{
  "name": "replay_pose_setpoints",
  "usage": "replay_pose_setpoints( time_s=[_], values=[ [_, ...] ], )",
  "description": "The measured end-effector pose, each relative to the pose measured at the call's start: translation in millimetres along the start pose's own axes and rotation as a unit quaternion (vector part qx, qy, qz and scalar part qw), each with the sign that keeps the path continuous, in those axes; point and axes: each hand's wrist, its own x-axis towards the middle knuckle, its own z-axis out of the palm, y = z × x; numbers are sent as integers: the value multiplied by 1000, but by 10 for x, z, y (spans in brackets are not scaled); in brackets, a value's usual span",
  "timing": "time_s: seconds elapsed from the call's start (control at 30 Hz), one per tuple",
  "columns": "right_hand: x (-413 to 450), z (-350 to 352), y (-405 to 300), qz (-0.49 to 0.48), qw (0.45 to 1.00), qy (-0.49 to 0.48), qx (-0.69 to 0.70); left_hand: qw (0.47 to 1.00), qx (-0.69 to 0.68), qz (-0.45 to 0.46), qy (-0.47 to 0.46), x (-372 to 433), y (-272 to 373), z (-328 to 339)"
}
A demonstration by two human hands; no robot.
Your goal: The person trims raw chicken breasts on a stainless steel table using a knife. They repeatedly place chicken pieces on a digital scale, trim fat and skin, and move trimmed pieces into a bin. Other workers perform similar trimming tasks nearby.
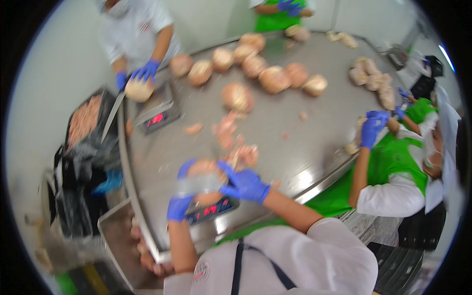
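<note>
My left hand [180, 206], in a blue glove, holds a pale pink piece of raw meat [202, 167] from its left side. The piece is above a scale [213, 211] with a lit red display. From the right, my right hand [249, 184], also gloved, grips a dark handle. A broad grey band [197, 185], blurred, runs from it across the meat and my left hand; it looks like a knife blade. Just beyond lie meat trimmings [245, 155] and a rounded piece of raw meat [238, 97]. Blur hides the exact finger contact.
Several rounded meat pieces [274, 79] lie across the steel table [273, 121]. At the far left a co-worker holds a long knife [112, 116] and meat beside another scale [158, 120]. Other co-workers stand right and behind. A metal tub [120, 254] with meat adjoins the near left corner.
</note>
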Motion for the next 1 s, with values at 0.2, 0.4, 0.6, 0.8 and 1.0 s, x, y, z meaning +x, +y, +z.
replay_pose_setpoints(
  time_s=[0.2,0.4,0.6,0.8,1.0],
  values=[
    [-109,-288,319,-56,997,-57,-20,992,-63,-72,-81,44,346,-72],
    [163,-135,-27,36,995,-96,21,984,-118,-96,-92,115,467,-33],
    [186,1,-262,46,999,-23,17,988,-115,-76,67,-35,379,22],
    [-22,-25,-414,111,993,-37,28,985,64,-69,143,-159,314,270],
    [-60,71,-423,111,992,-50,42,985,99,-58,126,-241,290,258]
  ],
)
